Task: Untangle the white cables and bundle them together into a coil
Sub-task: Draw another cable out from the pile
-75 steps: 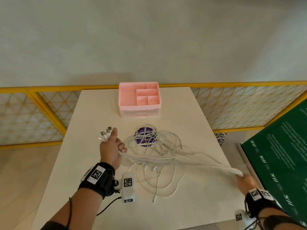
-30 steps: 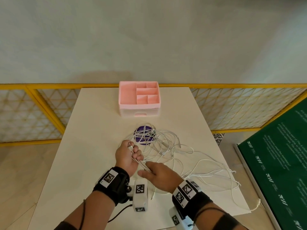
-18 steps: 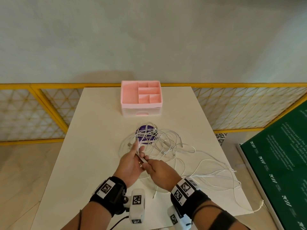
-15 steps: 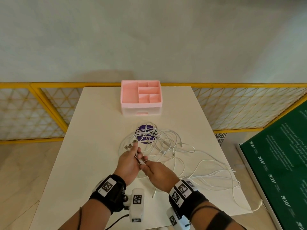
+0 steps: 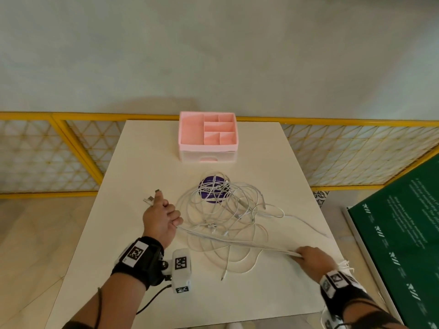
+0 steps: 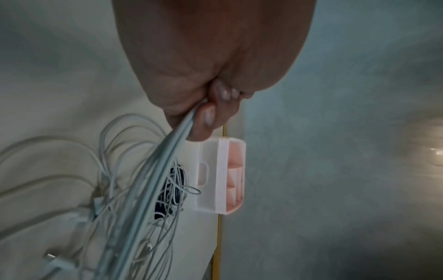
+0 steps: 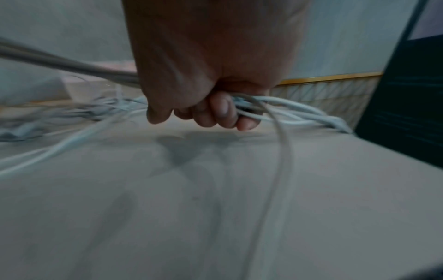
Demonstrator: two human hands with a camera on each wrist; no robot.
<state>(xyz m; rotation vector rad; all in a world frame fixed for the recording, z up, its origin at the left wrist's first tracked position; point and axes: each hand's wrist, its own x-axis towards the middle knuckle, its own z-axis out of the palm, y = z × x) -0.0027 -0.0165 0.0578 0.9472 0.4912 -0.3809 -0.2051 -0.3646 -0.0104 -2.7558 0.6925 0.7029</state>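
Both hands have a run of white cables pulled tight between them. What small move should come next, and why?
Probably carry the right hand back to the left hand, folding the taut white cables into one loop. The left hand grips the plug ends; a loose tangle remains on the cream table.
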